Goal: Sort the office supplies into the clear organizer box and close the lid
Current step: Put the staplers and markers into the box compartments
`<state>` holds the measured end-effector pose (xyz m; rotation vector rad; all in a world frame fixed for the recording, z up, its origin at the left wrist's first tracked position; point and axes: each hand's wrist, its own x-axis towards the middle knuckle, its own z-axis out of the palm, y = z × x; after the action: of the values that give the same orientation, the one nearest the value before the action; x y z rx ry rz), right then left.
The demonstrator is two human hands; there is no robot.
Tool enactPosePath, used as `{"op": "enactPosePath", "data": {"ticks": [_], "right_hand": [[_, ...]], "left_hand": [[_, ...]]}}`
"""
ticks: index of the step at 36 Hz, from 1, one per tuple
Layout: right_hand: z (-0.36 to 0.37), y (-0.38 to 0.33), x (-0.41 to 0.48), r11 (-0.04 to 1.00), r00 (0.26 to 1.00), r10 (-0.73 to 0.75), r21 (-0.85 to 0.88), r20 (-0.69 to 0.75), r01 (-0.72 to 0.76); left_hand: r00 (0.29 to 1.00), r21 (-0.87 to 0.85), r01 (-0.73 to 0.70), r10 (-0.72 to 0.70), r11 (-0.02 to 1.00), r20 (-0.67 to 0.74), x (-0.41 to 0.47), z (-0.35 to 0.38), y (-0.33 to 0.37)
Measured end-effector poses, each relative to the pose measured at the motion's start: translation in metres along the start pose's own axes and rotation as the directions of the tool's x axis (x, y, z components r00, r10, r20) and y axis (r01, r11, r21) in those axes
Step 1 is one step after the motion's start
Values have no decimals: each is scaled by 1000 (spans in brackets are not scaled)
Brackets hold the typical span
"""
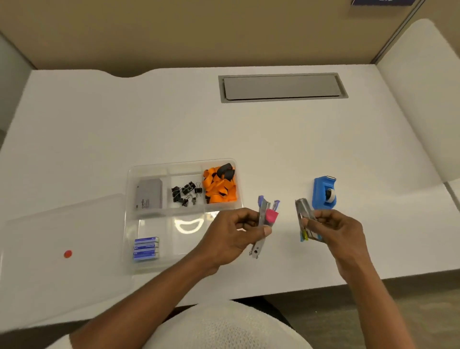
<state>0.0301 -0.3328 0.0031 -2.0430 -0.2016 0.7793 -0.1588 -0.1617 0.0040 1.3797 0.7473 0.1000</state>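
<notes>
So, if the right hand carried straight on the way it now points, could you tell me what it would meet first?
Probably the blue tape dispenser: the right hand, holding a metal stapler, points up and away toward it. Depth is unclear, so it might pass over.

Left hand (234, 233): fingers cover the middle of a metal stapler-like tool (260, 225); exact make unclear, motion-blurred.
Right hand (334, 228): object in grip (304, 211) blurred, lower part behind fingers; small blue-yellow bit at its base too small to identify.
Grey card box (149, 193), upper-left compartment of organizer box (128, 219): print too small to read.
Clear lid (62, 261), lower left: cut off by frame's left edge.
Dark sign (383, 2), top right: cropped, unreadable.
Orange-black items (220, 185): jumbled, kind indeterminate.
</notes>
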Motion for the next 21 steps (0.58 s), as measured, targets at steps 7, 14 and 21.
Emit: {"op": "enactPosePath", "data": {"ticks": [7,14,21], "right_hand": [[113,-33,-31,994,984,-15,-106,178,34],[216,-44,-60,878,977,-89,-448,196,170],[265,-44,-76,684,964,-189,-679,188,267]], "left_hand": [[954,-92,-3,-24,996,-298,-52,-84,-7],[887,-192,14,-101,981,-451,-92,-135,-21],[887,-207,25,-117,978,-446,-104,-160,-31]]}}
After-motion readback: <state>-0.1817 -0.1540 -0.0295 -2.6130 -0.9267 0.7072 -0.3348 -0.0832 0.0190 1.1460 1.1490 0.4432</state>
